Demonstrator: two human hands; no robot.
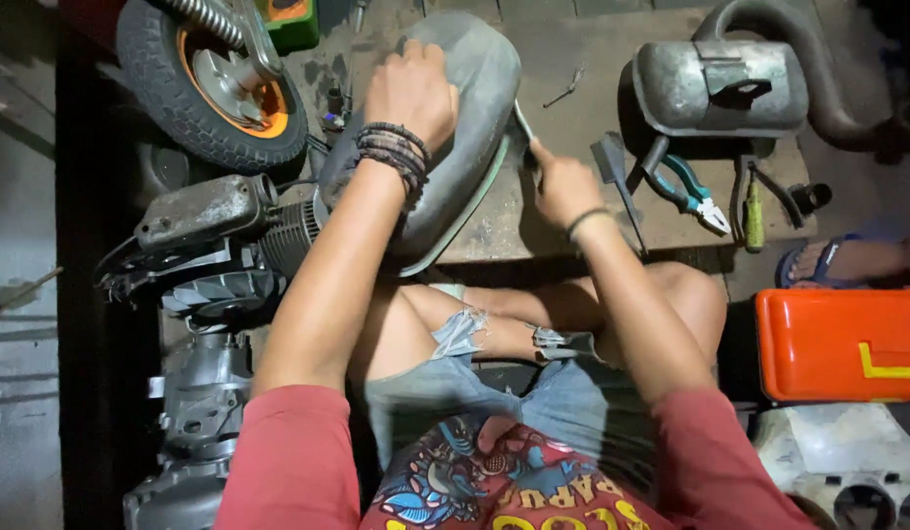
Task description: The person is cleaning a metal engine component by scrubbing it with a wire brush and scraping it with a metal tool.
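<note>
Panel: grey curved metal cover (pixel 465 118), lying dome-up on the wooden table (pixel 572 226), its lower rim hanging over the near edge, just beside the small wheel (pixel 205 83).
Left hand: left hand (pixel 411 93) rests on top of the dome, fingers curled over the far side; the grip is closed on the cover and presses it down.
Right hand: right hand (pixel 563 186) is closed around a thin scraper-like tool (pixel 523 123), whose tip touches the cover's right rim.
Handling: it looks like stiff sheet metal, probably light for its size, smooth and rounded, so likely slippery on top.
Where to hold: I judge the rim and the high dome best; the edge may be sharp.
Nearby: pliers (pixel 685 191) and muffler (pixel 720 88) lie toward the table's right edge.
</note>
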